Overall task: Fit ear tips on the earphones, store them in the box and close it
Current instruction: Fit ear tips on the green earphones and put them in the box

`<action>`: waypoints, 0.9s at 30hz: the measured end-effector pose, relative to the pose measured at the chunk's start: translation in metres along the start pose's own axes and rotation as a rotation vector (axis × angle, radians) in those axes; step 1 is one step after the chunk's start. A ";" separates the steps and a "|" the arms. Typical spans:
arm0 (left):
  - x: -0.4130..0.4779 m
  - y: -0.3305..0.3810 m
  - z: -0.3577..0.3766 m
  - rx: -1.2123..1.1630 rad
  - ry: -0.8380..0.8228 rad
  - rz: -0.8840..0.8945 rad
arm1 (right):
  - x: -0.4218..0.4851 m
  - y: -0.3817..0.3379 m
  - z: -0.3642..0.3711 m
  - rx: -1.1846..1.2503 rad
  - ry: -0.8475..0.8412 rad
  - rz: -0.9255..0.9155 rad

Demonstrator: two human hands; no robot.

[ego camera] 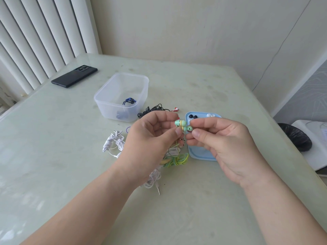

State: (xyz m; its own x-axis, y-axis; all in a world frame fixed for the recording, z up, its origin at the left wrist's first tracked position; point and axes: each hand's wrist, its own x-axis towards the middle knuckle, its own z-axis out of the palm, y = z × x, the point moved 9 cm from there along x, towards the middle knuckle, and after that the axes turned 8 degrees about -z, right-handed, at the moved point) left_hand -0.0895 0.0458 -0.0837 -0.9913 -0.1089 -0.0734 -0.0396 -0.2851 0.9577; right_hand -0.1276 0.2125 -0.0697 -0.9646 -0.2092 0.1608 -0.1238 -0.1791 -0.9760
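HANDS AT WORK: a person's left hand [152,138] pinches a pair of green-and-yellow earbuds [180,123] above the middle of the desk [53,138], while the right hand [217,142] pinches the end of the lower bud, apparently pressing on a tip. The job looks less than half done: a blue set [129,101] lies in the open box [109,110] toward the far-left corner. A white set [113,144] and a black set [154,108] lie loose, and the lid [198,152], carrying spare tips [192,116], sits nearer the right edge. Fingers hide whether either bud's tip is seated, and the green cord [178,160] disappears beneath the left hand.
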 end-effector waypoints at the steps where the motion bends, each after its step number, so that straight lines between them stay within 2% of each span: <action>1: 0.000 0.000 0.000 0.002 0.002 0.003 | 0.000 0.001 0.001 0.017 0.002 0.011; 11: -0.001 0.002 0.001 -0.033 -0.013 -0.003 | -0.003 0.011 0.008 0.175 -0.018 0.168; 27: -0.001 0.004 0.000 -0.064 -0.009 0.022 | -0.004 0.014 0.012 0.233 0.004 0.175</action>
State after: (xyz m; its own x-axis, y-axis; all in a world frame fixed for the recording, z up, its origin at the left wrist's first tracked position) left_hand -0.0884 0.0451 -0.0793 -0.9930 -0.1073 -0.0498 -0.0099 -0.3434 0.9391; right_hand -0.1225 0.1992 -0.0818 -0.9674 -0.2531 -0.0082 0.1011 -0.3563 -0.9289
